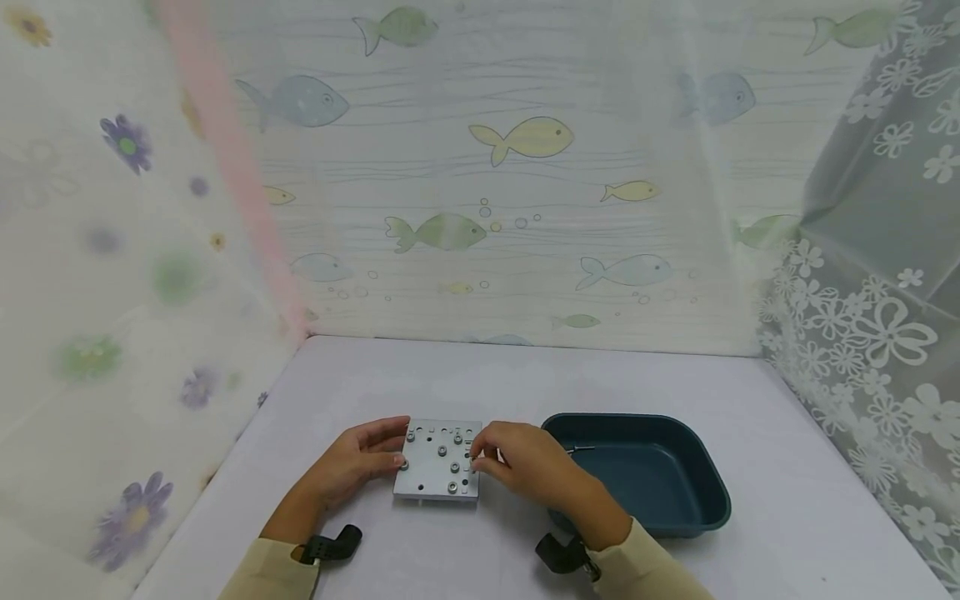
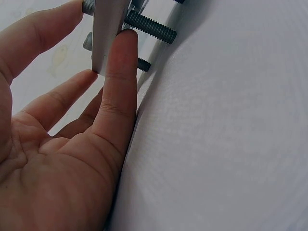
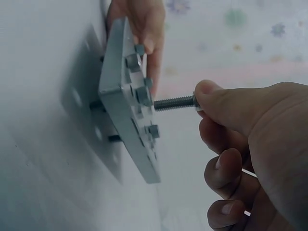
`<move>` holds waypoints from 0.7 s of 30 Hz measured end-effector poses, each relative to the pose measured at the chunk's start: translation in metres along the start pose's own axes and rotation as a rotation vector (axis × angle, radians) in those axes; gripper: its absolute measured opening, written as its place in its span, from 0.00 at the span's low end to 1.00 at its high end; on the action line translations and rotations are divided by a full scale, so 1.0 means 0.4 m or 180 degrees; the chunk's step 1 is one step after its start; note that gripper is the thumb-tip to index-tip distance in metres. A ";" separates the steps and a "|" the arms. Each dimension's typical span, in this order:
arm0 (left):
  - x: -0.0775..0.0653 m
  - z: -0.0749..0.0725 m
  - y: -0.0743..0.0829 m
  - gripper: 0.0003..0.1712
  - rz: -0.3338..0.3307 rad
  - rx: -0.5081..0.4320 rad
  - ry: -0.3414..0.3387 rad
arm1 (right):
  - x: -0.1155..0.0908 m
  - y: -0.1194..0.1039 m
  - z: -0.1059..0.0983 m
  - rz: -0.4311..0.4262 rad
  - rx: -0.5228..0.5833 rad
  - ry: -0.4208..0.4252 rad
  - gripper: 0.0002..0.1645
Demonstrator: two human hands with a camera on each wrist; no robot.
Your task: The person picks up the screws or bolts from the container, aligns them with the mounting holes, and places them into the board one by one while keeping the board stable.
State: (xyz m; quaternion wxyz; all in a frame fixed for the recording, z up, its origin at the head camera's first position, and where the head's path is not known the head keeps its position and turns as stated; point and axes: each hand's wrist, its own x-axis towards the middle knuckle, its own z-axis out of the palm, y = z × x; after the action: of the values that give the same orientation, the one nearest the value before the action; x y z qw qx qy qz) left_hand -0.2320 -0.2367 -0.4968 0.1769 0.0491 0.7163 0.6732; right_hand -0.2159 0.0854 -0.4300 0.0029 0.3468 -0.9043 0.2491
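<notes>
A square silver metal plate [image 1: 423, 477] with holes is held above the white table. Several socket-head bolts stand in it, and their dark threaded shanks [image 2: 151, 27] stick out underneath. My left hand [image 1: 351, 468] grips the plate's left side, its thumb at a bolt head [image 1: 403, 465] and a finger under the plate. At the right side, my right hand [image 1: 536, 467] pinches a loose bolt [image 3: 175, 103] by its head between thumb and finger. This bolt's threaded end points at the plate's top face; in the right wrist view, whether they touch cannot be told.
A dark teal tray [image 1: 712, 492] stands on the white table [image 1: 480, 558] to the right, partly behind my right forearm. A small metal piece [image 1: 581, 449] shows inside its left part. Patterned curtains [image 1: 525, 250] enclose the table at the back and sides.
</notes>
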 end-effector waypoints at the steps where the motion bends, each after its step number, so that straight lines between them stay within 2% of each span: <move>1: 0.000 0.000 0.000 0.45 -0.0001 0.0003 0.0000 | 0.000 -0.002 0.003 -0.0013 -0.0001 0.0000 0.06; 8: -0.002 0.001 0.001 0.45 -0.0004 0.0025 0.0024 | 0.004 -0.012 0.019 -0.0044 -0.0054 0.0019 0.07; 21: 0.001 -0.001 -0.004 0.45 -0.0011 0.0067 0.0053 | 0.008 -0.018 0.031 -0.0015 -0.0070 -0.0105 0.07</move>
State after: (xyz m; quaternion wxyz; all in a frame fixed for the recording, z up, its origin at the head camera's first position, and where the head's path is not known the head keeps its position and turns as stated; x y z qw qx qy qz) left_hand -0.2322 -0.2371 -0.4984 0.1715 0.0442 0.7249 0.6657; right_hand -0.2116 0.0732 -0.4370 -0.0077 0.3530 -0.9060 0.2334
